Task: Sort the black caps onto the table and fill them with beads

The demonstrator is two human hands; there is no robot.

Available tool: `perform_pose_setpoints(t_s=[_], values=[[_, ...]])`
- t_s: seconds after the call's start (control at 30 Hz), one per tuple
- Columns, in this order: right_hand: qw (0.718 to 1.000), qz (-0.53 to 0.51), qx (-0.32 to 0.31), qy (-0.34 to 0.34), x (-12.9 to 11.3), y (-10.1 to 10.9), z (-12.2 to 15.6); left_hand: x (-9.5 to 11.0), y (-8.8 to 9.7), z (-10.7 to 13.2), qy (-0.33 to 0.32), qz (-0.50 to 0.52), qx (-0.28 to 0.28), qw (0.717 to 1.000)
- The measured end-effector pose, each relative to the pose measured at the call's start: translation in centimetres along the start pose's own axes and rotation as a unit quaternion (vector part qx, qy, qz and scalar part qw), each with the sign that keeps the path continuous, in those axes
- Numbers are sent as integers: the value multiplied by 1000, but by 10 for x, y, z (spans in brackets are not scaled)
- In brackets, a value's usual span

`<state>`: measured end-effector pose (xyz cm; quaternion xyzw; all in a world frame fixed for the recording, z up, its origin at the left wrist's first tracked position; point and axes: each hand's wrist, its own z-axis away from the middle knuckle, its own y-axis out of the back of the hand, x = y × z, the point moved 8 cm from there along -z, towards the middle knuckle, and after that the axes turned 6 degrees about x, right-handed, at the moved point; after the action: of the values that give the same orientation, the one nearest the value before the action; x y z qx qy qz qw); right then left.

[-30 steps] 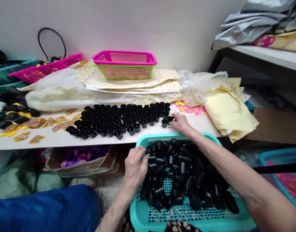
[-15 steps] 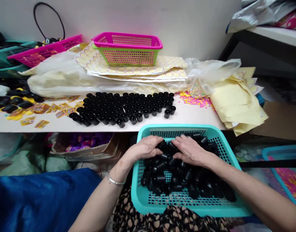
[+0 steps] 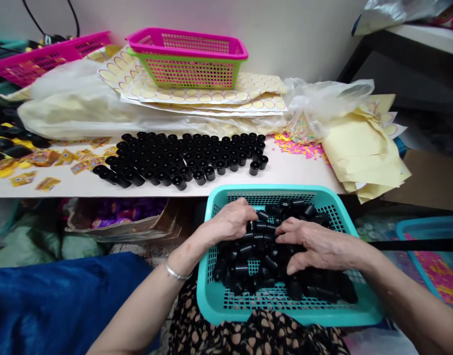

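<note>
A turquoise plastic basket [image 3: 211, 315] on my lap holds many loose black plastic cylinders [image 3: 245, 251], lying every which way. Over its left back part, my left hand [image 3: 234, 219] is closed, its fingers curled down round a black cylinder whose end shows at the fingertips. My right hand [image 3: 308, 242] is open, thumb apart from the fingers, its fingertips touching the cylinders right of the middle. On the table behind the basket, many like black cylinders [image 3: 180, 183] stand upright in close rows, most with the hollow-looking end up.
A pink basket [image 3: 189, 42] nested in a green one [image 3: 193, 74] stands on printed sheets [image 3: 256, 106]. Pink and yellow bits [image 3: 304, 149] lie beside a folded yellow paper [image 3: 363, 148]. Small yellow packets [image 3: 22, 178] are at left. Below the table is a carton [image 3: 115, 229] with purple items.
My right hand has moved right and toward me, its fingers spreading. My left hand has curled its fingers round a cylinder. The view has shifted slightly.
</note>
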<state>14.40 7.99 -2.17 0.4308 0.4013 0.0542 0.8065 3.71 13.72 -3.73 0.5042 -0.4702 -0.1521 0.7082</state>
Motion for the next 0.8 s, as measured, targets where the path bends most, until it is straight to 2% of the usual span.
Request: perform_pose_setpoints(t_s=[0.1, 0.23, 0.4, 0.57, 0.73, 0.8], values=[[1000, -6, 1, -16, 5, 1, -4, 10, -21, -14, -8, -88, -72, 993], [999, 3, 24, -44, 14, 5, -5, 12, -29, -21, 10, -137, -76, 988], [999, -3, -17, -41, 13, -1, -1, 3, -34, -18, 7, -164, -91, 982], [999, -25, -19, -42, 14, 4, 7, -3, -29, -15, 49, -147, -81, 985], [998, -59, 36, -13, 17, 6, 10, -14, -27, -11, 81, -106, -63, 989], [995, -73, 64, -18, 21, 7, 12, -22, -23, -8, 112, -56, -41, 991]])
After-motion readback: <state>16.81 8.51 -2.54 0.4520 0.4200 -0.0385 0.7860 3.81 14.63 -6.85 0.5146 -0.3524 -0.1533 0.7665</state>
